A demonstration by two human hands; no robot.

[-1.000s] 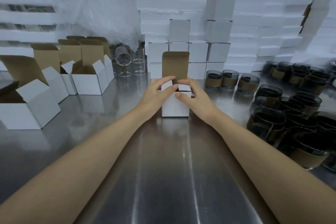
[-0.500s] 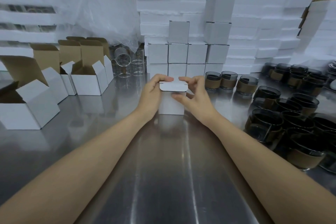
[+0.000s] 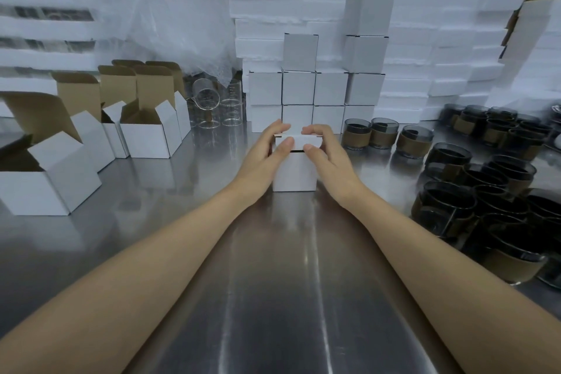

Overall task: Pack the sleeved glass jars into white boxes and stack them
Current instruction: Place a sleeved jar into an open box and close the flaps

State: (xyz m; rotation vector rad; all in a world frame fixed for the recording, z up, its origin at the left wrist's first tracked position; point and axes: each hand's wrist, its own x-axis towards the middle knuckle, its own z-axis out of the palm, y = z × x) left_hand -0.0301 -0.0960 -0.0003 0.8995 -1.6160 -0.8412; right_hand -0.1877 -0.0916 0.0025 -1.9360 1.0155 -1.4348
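A small white box [image 3: 294, 173] stands on the steel table [image 3: 273, 282] in the middle of the view. Its lid is folded down, with a dark gap still showing along the front. My left hand [image 3: 267, 155] grips the box's left top edge, thumb on the lid's front tab. My right hand [image 3: 326, 152] grips the right top edge in the same way. What the box holds is hidden. Behind it rises a stack of closed white boxes [image 3: 315, 88]. Dark glass jars with brown sleeves [image 3: 473, 191] crowd the right side.
Open white boxes with brown insides [image 3: 148, 130] stand at the left. Clear glass jars [image 3: 212, 106] and a plastic bag [image 3: 170, 9] sit behind them. White foam sheets [image 3: 440, 55] are piled along the back. Three sleeved jars [image 3: 382, 133] stand just right of my hands.
The box's upright brown flap was folded down over the top, and both hands now press the lid's front tab into the box. The box stayed in place.
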